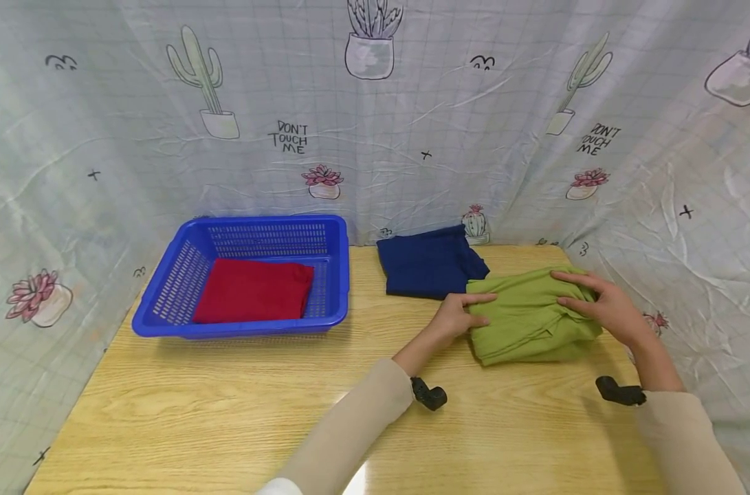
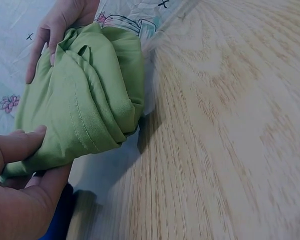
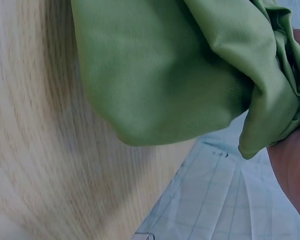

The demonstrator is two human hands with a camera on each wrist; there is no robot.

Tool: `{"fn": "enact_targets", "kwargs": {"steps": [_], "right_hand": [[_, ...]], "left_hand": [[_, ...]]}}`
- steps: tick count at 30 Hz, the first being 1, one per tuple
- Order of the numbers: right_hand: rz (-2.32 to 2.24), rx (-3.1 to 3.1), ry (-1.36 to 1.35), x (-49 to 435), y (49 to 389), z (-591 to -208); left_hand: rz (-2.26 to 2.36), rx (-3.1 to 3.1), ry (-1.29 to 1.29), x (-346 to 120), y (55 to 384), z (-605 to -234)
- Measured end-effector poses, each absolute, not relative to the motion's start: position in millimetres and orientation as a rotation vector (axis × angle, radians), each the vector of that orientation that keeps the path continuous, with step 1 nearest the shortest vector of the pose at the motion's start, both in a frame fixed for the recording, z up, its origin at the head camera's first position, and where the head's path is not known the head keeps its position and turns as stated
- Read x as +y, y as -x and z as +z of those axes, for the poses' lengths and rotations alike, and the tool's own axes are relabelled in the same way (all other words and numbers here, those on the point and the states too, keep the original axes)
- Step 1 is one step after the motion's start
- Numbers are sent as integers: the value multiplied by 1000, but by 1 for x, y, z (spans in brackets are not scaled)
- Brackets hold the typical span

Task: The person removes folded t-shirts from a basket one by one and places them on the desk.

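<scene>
A folded green cloth is at the right of the table, between both hands. The left wrist view shows a stitched hem along the cloth. At its left edge, my left hand pinches the layers between thumb and fingers. My right hand grips the bunched right end; in the right wrist view, part of that hand shows beside the gathered fabric. The green cloth appears lifted off the wood in the wrist views. Just behind its left corner lies a folded dark blue cloth.
A blue plastic basket with perforated walls stands at the left, with a folded red cloth inside. The wooden table runs back to a printed curtain, which encloses the back and both sides.
</scene>
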State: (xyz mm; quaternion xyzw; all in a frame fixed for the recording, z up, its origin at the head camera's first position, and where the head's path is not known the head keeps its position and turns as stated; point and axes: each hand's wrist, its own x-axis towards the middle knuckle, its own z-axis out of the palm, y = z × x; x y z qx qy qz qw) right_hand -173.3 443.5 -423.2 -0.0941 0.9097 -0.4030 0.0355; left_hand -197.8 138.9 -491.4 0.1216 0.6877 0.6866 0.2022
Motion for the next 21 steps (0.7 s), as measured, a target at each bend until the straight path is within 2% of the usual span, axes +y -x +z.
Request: {"fn": "enact_targets", "kwargs": {"steps": [21], "right_hand": [[-1071, 2825, 253, 474, 177, -423]], "left_hand": [[1867, 1884, -297, 170, 203, -495]]}}
